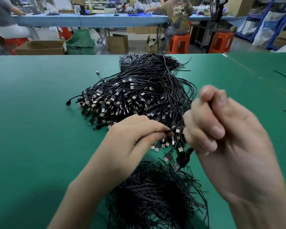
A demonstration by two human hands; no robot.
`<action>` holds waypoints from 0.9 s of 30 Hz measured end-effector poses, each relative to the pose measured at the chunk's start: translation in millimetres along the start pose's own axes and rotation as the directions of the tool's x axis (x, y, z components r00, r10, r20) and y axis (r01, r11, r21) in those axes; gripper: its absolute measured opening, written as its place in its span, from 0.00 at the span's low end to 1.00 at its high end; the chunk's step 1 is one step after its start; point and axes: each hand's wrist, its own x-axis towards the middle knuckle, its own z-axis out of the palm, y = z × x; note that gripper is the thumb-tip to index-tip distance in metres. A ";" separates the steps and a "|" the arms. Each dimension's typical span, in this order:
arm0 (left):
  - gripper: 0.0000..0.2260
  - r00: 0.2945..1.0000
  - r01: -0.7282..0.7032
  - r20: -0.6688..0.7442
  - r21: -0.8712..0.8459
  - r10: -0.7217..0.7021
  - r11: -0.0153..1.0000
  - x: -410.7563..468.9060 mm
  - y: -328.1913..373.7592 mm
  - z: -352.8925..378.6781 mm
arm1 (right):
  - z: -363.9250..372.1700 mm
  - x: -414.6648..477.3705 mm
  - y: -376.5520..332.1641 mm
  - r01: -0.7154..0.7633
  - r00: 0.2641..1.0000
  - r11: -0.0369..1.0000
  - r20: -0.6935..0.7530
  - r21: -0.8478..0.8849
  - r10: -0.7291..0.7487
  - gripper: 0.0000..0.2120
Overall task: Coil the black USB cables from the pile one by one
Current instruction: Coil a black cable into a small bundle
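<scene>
- Between the two hands, a short stretch of one black USB cable (177, 126) runs taut from the left fingertips up into the right fist. This looks like the start of a coil, with the cable being drawn free of the heap.
- To do this step well, I judge the right hand should stay as a fixed anchor near the plug. The left hand can then feed the cable round in even loops, lifted clear so neighbouring plugs do not snag and come along.
- Left hand (135, 134): knuckles up and low over the near edge of the pile, with thumb and fingers curled and pinching the cable at their tips.
- Right hand (221, 139): raised closer to the camera and blurred, its fingers curled into a loose fist round the cable. A USB plug (182, 160), seemingly of the same cable, hangs just below it.
- Pile of black USB cables (135, 98): just beyond both hands on the green desk (40, 113), with many plugs turned toward the person.
- Below the hands, nearer the person, lies a heap of thin black strands (155, 195). I cannot tell whether they are cable tails or ties.
</scene>
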 end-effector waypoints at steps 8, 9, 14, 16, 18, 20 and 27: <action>0.10 0.990 -0.105 -0.071 0.195 0.121 0.975 2.5 17.3 -2.3 | -19.3 -3.1 11.9 0.204 0.947 0.338 0.098 -0.919 -0.306 0.11; 0.10 0.987 -0.116 -0.088 0.220 0.138 0.969 2.7 18.7 -5.9 | -19.9 -3.6 15.7 0.167 0.957 0.217 0.106 -0.962 -0.269 0.12; 0.15 0.974 -0.135 -0.125 0.360 0.190 0.923 0.1 17.6 -24.2 | -17.3 -3.6 25.0 -0.020 0.989 0.342 0.030 -0.940 0.142 0.22; 0.17 0.968 -0.130 -0.144 0.405 0.204 0.905 0.0 16.0 -29.5 | -16.8 -0.1 23.1 -0.214 0.914 0.576 0.047 -0.789 0.404 0.26; 0.16 0.969 -0.122 -0.170 0.305 0.180 0.945 0.7 15.3 -27.7 | -16.4 2.2 20.8 -0.365 0.815 0.719 0.170 -0.592 0.554 0.26; 0.11 0.974 -0.102 -0.194 0.071 0.114 0.992 2.0 14.8 -20.3 | -14.7 1.6 19.9 -0.425 0.763 0.822 0.339 -0.380 0.551 0.21; 0.19 0.995 0.099 0.020 -0.448 -0.100 0.889 -0.5 17.2 20.5 | -7.8 -1.7 21.4 -0.299 0.915 0.948 0.314 0.105 0.254 0.13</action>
